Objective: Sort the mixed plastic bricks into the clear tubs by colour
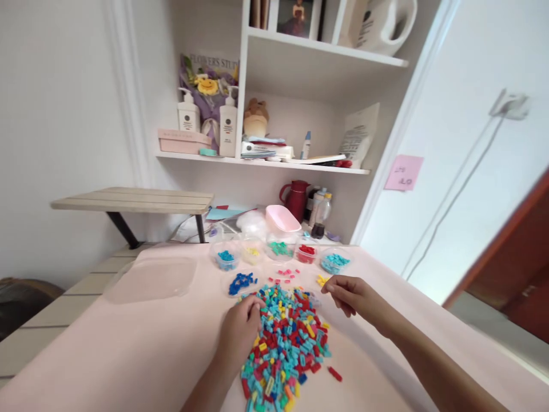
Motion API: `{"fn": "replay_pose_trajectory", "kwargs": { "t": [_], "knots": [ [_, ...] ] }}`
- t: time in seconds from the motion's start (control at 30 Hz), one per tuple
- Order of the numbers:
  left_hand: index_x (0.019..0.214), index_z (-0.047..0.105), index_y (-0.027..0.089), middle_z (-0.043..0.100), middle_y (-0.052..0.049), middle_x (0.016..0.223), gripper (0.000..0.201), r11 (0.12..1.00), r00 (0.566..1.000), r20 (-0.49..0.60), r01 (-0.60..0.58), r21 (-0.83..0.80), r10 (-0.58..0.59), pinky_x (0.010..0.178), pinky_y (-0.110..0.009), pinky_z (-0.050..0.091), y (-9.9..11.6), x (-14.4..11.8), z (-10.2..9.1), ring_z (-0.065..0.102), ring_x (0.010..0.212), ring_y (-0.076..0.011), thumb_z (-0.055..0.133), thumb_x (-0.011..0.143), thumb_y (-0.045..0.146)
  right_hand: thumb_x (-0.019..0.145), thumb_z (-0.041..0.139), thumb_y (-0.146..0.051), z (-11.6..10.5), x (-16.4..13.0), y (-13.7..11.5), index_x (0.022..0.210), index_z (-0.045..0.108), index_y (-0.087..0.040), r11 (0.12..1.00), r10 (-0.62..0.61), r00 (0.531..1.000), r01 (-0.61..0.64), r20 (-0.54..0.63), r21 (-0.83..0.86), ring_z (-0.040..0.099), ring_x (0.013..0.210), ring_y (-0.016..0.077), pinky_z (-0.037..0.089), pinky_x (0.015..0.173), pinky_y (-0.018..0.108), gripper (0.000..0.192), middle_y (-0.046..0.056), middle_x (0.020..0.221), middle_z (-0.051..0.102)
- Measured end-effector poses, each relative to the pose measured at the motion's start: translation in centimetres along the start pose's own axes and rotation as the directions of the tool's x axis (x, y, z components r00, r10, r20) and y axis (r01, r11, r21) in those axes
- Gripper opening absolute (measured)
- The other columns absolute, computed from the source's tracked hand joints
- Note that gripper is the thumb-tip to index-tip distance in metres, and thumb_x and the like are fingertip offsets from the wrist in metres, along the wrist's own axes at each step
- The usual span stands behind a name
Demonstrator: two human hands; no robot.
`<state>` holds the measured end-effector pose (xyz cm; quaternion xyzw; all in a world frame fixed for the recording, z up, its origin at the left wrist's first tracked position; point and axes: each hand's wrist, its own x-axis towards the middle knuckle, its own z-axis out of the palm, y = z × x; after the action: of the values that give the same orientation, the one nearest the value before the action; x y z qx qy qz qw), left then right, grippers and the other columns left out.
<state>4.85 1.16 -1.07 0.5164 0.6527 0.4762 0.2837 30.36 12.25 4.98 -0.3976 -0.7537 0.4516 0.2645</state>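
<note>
A heap of small toy building bricks (291, 337) in red, turquoise, yellow, blue and other colours lies on the pink tabletop. My left hand (242, 320) rests at the heap's upper left edge with its fingers curled in; whatever they hold is hidden. To the right of the heap, my right hand (354, 294) hovers with curled fingers, thumb and index tip close to a small group of yellow bricks (322, 280). I cannot make out a piece in it. Dark blue bricks (241, 282) and pink bricks (283, 277) sit in separate groups just beyond the heap.
Clear tubs behind hold sorted bricks: blue (225, 260), pale yellow (252, 252), green (279, 249), red (306, 253) and turquoise (335, 261). A clear plastic lid (150, 280) lies left. One red brick (335, 374) lies apart. A pink basin (283, 218) and red jug (295, 197) stand behind.
</note>
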Motion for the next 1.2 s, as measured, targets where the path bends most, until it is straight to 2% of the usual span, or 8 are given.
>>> {"fn": "replay_pose_trajectory", "kwargs": {
  "t": [0.13, 0.33, 0.53, 0.67, 0.83, 1.07, 1.2],
  "knots": [
    [0.090, 0.060, 0.022, 0.052, 0.005, 0.054, 0.029, 1.000, 1.000, 0.022, 0.019, -0.012, -0.019, 0.045, -0.022, 0.033, 0.1, 0.2, -0.1, 0.045, 0.043, -0.0110, 0.038, 0.084, 0.039, 0.083, 0.050, -0.048, -0.8, -1.3, 2.2, 0.085, 0.062, -0.015, 0.998, 0.045, 0.999, -0.046, 0.010, 0.031, 0.042, 0.048, 0.0091, 0.035, 0.046, 0.022, 0.035, -0.004, 0.055, 0.047],
    [0.095, 0.059, 0.020, 0.051, 0.005, 0.055, 0.034, 0.997, 0.996, 0.053, 0.069, -0.021, -0.068, 0.045, -0.023, 0.035, 0.5, 0.3, -0.2, 0.045, 0.044, -0.0113, 0.040, 0.083, 0.045, 0.081, 0.055, -0.038, -1.6, -1.7, 2.5, 0.088, 0.063, -0.016, 0.999, 0.031, 0.998, -0.033, 0.056, 0.035, 0.049, 0.058, 0.0109, 0.039, 0.052, 0.023, 0.024, -0.001, 0.068, 0.052],
    [0.100, 0.061, 0.021, 0.053, 0.005, 0.057, 0.038, 0.998, 0.997, 0.050, 0.059, 0.006, -0.059, 0.048, -0.024, 0.038, 0.7, 0.4, -0.4, 0.049, 0.048, -0.0130, 0.043, 0.081, 0.048, 0.078, 0.057, -0.029, -1.4, -1.8, 2.9, 0.089, 0.067, -0.019, 0.981, -0.010, 0.983, 0.045, 0.184, -0.187, 0.049, 0.061, 0.0122, 0.038, 0.056, 0.023, 0.018, 0.001, 0.070, 0.058],
    [0.098, 0.061, 0.020, 0.053, 0.005, 0.056, 0.038, 0.997, 0.995, 0.063, 0.081, 0.007, -0.081, 0.046, -0.024, 0.037, 0.8, 0.4, -0.5, 0.048, 0.046, -0.0130, 0.044, 0.079, 0.049, 0.083, 0.050, -0.026, -0.9, -1.6, 3.1, 0.097, 0.067, -0.021, 0.967, -0.021, 0.991, 0.054, 0.132, -0.251, 0.052, 0.062, 0.0132, 0.039, 0.058, 0.024, 0.023, 0.001, 0.070, 0.061],
    [0.094, 0.061, 0.021, 0.052, 0.005, 0.055, 0.037, 0.995, 0.994, 0.057, 0.096, -0.026, -0.095, 0.044, -0.023, 0.035, 1.0, 0.4, -0.3, 0.045, 0.045, -0.0121, 0.045, 0.078, 0.050, 0.086, 0.046, -0.026, -0.4, -1.6, 3.0, 0.102, 0.066, -0.021, 0.965, -0.035, 0.997, 0.053, 0.071, -0.257, 0.050, 0.057, 0.0121, 0.038, 0.056, 0.024, 0.026, 0.000, 0.064, 0.057],
    [0.097, 0.061, 0.021, 0.050, 0.006, 0.056, 0.039, 0.994, 0.992, 0.062, 0.108, 0.009, -0.108, 0.047, -0.024, 0.036, 1.6, 0.2, -0.4, 0.046, 0.046, -0.0128, 0.045, 0.078, 0.052, 0.086, 0.048, -0.027, -0.1, -1.2, 3.3, 0.112, 0.062, -0.026, 0.964, -0.064, 0.997, 0.073, 0.043, -0.254, 0.048, 0.056, 0.0103, 0.037, 0.055, 0.023, 0.030, 0.000, 0.077, 0.060],
    [0.094, 0.062, 0.022, 0.052, 0.005, 0.057, 0.039, 0.993, 0.993, 0.052, 0.101, 0.055, -0.104, 0.050, -0.025, 0.038, 1.4, 0.2, -0.5, 0.049, 0.050, -0.0143, 0.044, 0.079, 0.052, 0.084, 0.049, -0.027, -0.1, -1.1, 3.4, 0.117, 0.061, -0.027, 0.949, -0.070, 0.997, 0.077, 0.034, -0.307, 0.050, 0.061, 0.0122, 0.040, 0.058, 0.024, 0.035, 0.002, 0.080, 0.060]
  ]
}}
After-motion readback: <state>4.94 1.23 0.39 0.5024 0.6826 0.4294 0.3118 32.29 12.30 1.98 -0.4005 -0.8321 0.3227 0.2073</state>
